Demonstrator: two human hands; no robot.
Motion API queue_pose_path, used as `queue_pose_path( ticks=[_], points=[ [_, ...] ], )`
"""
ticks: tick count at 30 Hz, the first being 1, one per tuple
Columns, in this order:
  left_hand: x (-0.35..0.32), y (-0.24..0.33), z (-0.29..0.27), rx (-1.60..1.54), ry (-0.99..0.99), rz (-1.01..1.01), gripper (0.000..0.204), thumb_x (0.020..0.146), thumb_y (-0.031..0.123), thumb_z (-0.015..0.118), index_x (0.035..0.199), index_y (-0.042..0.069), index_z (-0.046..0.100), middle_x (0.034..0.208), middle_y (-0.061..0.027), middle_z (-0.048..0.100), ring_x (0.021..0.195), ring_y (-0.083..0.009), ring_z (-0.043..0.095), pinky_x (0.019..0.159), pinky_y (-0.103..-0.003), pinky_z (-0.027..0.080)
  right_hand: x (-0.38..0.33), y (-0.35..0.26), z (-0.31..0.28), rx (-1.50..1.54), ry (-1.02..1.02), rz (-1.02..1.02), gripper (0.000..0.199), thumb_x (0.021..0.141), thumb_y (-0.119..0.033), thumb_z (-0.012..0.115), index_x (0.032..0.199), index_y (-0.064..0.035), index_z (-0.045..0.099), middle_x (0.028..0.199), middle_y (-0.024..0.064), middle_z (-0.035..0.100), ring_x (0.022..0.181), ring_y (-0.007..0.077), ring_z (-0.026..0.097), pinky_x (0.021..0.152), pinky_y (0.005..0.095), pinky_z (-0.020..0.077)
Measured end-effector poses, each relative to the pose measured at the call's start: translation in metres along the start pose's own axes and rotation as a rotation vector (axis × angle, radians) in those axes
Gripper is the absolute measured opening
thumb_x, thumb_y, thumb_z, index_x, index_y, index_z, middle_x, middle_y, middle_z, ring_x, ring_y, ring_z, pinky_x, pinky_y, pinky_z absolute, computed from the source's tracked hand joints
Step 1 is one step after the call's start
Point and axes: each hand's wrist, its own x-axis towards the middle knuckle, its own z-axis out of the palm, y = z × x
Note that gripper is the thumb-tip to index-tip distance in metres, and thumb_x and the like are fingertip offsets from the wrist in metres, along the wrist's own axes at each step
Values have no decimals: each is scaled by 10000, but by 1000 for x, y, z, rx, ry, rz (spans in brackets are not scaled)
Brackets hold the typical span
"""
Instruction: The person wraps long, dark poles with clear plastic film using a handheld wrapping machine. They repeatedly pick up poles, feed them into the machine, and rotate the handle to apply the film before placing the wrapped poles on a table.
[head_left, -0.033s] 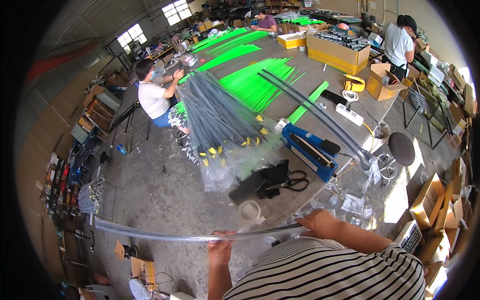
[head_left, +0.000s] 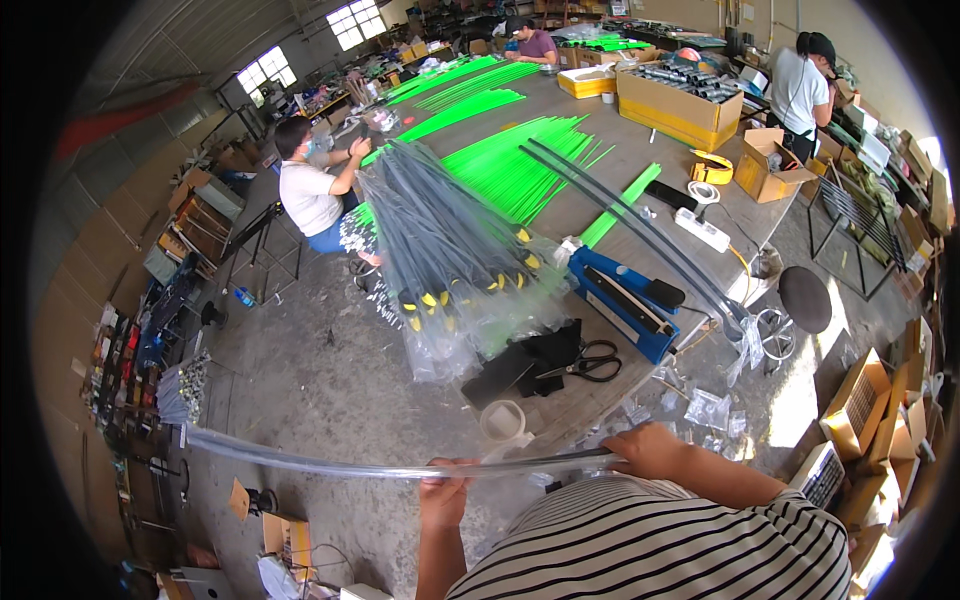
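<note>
My left hand (head_left: 445, 490) and my right hand (head_left: 650, 450) both grip a long thin rod in a clear plastic sleeve (head_left: 330, 466). It lies level in front of my striped shirt and reaches far out to the left over the floor. Just beyond my hands, on the table's near edge, stand a white tape roll (head_left: 503, 420), black scissors (head_left: 592, 362) and a black pouch (head_left: 520, 365). Behind them lie a blue heat sealer (head_left: 625, 295) and a big bundle of dark rods in clear bags (head_left: 450, 250). Small clear bags (head_left: 705, 408) lie by my right hand.
Bright green rods (head_left: 520, 170) cover the long table's middle. A person in white (head_left: 310, 195) sits at its left, another (head_left: 800, 85) stands at the far right, a third (head_left: 537, 42) sits at the back. Cardboard boxes (head_left: 680, 100), a stool (head_left: 805, 298) and a power strip (head_left: 700, 230) are on the right.
</note>
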Motion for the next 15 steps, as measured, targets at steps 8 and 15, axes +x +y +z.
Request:
queue_pose_path(
  ticks=[8,15],
  points=[
    [36,-14,41,323,-220,-110,273,857,68,478,1103,-52,460,986,-198,571,926,-309,576,798,-422,482,-55,8,25,466,319,373,187,750,-191,613,882,-59,625,653,132,594,573,291,572,529,348,454],
    [39,-37,47,500,-110,-299,302,886,155,446,1084,-71,467,949,-213,577,855,-306,601,771,-392,499,-98,81,-32,498,686,781,131,762,-146,628,819,-28,622,496,71,537,416,148,517,420,279,402]
  ],
)
